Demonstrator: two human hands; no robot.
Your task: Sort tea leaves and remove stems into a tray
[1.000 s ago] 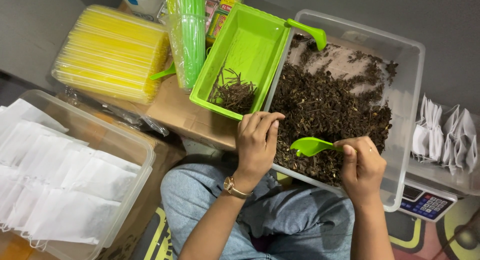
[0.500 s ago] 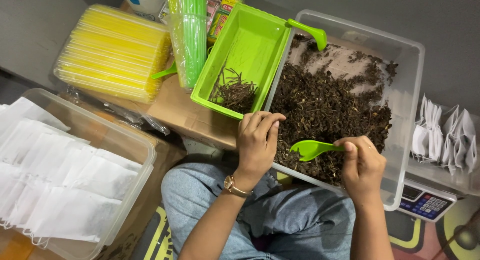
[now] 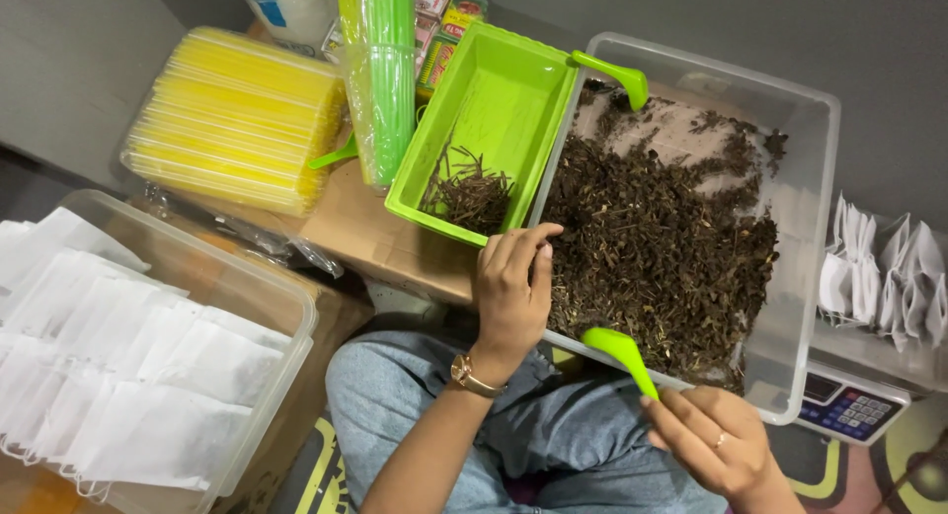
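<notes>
Head view: the right hand (image 3: 719,445) pinches a green scoop (image 3: 620,353) at the near rim of the clear bin (image 3: 808,237) of dried leaves (image 3: 662,247) (bowl looks empty). The left hand (image 3: 513,287), fingers curled shut, holds something unseen. Judging it mid-scoop; next, dip the scoop into the leaves.
</notes>
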